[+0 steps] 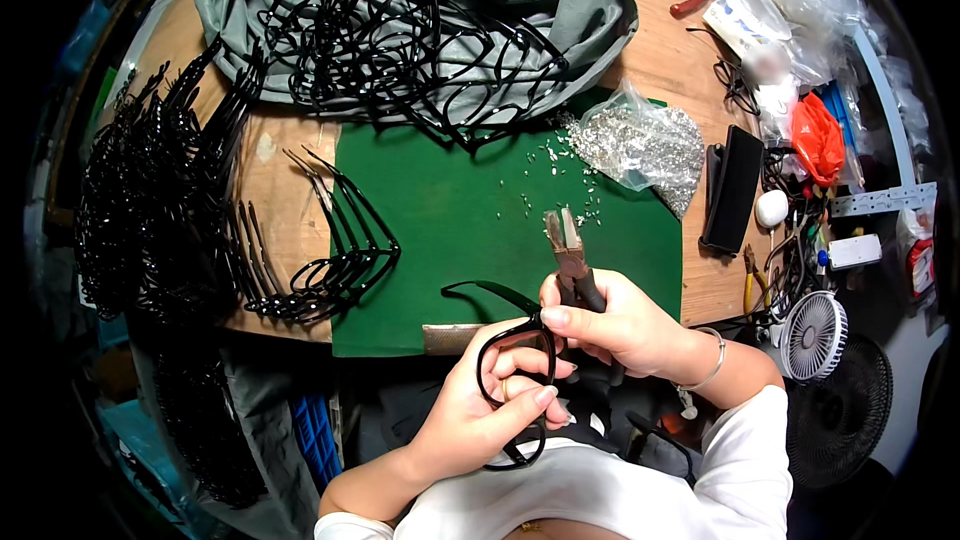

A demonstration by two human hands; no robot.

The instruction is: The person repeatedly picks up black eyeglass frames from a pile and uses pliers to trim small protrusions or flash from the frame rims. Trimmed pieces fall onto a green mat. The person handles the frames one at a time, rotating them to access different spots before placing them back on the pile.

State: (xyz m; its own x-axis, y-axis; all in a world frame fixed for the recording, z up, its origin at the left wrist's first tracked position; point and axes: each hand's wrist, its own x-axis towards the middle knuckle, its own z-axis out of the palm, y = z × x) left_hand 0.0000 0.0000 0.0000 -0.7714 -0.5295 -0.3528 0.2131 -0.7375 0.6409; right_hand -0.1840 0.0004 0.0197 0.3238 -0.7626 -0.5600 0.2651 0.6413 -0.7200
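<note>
A black eyeglass frame (pixel 504 294) is in my left hand (pixel 462 418), whose fingers pass through and around one rim. One temple points away to the left over the green mat (pixel 450 210). My right hand (pixel 632 325) is wrapped round a pair of pliers (pixel 571 262) with dark handles. The jaws point away from me and stand slightly apart, with nothing visible between them. My right thumb rests at the frame's hinge corner. Beyond the jaws, small silvery pieces (pixel 556 170) lie scattered beside a clear plastic bag (pixel 640 140) full of more.
Black frames (pixel 345 260) stand in a row at the mat's left edge. Larger heaps of frames (pixel 150 210) lie farther left and on a grey cloth (pixel 560 0) at the back. To the right are a black case (pixel 733 190), yellow-handled pliers (pixel 753 275) and a white fan (pixel 813 336).
</note>
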